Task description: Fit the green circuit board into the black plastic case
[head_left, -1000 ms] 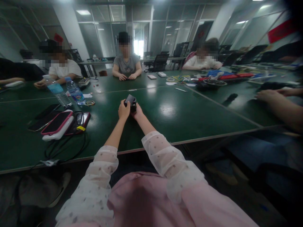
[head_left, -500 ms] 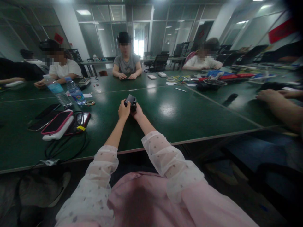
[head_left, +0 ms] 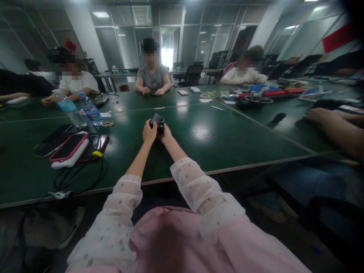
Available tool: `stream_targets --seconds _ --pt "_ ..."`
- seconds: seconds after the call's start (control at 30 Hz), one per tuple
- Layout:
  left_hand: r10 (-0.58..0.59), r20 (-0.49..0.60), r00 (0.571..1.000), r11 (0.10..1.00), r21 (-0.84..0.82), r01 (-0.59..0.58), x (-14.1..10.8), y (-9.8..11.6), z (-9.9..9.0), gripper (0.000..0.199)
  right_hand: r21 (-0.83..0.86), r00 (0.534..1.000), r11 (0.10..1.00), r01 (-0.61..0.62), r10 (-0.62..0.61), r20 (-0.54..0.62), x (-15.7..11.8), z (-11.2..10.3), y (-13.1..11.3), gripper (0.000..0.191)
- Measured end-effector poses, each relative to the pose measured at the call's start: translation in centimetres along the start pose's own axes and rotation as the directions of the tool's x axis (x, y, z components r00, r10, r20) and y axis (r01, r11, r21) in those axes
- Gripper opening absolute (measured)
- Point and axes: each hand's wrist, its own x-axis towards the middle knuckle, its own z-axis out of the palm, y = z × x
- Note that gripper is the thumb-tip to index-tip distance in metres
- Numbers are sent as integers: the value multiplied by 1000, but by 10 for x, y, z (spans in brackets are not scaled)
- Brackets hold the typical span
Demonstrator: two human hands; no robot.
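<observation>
Both the bare left hand (head_left: 148,132) and the bare right hand (head_left: 167,134) grasp a small, dark, box-shaped device (head_left: 157,120) between them; the right fingertips are hidden. Steady, even pressure should keep it from twisting. Beyond it, across the glossy green table (head_left: 227,144), sits a person in grey (head_left: 153,79).

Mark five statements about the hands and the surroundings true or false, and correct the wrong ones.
1. The left hand and right hand both hold a small dark boxy object. True.
2. Two clear plastic bottles with blue labels stand to the right of the hands. False: they stand to the left.
3. A pink-edged, dark-screened phone lies left of the hands. True.
4. The broad, flat, glossy tabletop is white. False: it is green.
5. The person across the tabletop wears a grey top. True.
</observation>
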Motion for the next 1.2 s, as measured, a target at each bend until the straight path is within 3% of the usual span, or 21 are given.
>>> stream_targets --seconds 0.9,1.2 --pt "0 -6 1000 999 -44 0 -1 0 -1 47 -1 1000 1000 1 -1 5 -7 3 -2 21" --pt "28 -30 999 997 -71 -31 -1 1 -3 48 -10 999 999 52 -52 -9 0 2 2 18"
